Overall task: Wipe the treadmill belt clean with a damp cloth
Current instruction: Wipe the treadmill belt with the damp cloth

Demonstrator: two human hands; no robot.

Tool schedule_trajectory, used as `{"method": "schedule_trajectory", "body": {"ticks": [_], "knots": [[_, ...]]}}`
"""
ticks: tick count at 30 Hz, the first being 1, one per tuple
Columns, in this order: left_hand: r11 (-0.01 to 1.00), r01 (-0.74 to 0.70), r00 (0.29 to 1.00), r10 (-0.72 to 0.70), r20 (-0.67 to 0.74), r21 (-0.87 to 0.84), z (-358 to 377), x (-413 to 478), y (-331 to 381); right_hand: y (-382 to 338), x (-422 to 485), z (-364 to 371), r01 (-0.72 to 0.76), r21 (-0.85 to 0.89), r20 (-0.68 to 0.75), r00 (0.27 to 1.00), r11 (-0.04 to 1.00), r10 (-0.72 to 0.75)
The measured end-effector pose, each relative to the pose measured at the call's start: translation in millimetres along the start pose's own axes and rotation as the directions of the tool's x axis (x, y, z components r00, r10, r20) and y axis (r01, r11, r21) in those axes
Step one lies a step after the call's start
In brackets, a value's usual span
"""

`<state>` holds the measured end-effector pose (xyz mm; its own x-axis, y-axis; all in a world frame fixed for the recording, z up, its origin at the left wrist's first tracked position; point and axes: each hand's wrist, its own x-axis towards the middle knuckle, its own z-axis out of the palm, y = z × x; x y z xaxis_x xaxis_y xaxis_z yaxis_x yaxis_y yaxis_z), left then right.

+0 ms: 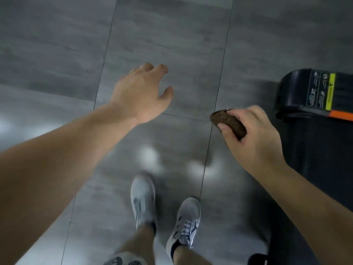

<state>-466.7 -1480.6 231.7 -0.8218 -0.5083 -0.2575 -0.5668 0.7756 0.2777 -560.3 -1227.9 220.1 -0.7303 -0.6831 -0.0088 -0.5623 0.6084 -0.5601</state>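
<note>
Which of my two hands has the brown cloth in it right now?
The right hand, next to the treadmill, pinches the brown cloth between thumb and fingers; the left hand hangs over the floor tiles holding nothing.

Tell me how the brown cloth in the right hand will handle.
The bunched brown cloth is probably soft and floppy: it sits crumpled within the right hand's grip. Likely light, since thumb and fingers alone hold it.

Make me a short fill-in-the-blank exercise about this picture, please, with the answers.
1. The right hand grips a brown ____.
2. The left hand holds ____.
3. The treadmill lies on the person's ____ side.
4. Under the grey shoes is a tiled ____.

Missing words: cloth; nothing; right; floor.
</note>
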Motion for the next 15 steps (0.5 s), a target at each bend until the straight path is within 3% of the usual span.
{"method": "schedule_trajectory", "body": {"ticks": [7,15], "knots": [[0.993,-0.055,0.998,0.053,-0.014,-0.108,-46.1,146.1,6.2,-9.1,151.2,-22.1,-0.043,-0.003,-0.04,0.998,0.999,0.043],[0.988,-0.15,0.988,0.151,0.028,-0.032,-102.5,308.2,37.6,8.0,296.0,-53.4,-0.112,-0.005,-0.142,0.984,0.994,0.11]]}}
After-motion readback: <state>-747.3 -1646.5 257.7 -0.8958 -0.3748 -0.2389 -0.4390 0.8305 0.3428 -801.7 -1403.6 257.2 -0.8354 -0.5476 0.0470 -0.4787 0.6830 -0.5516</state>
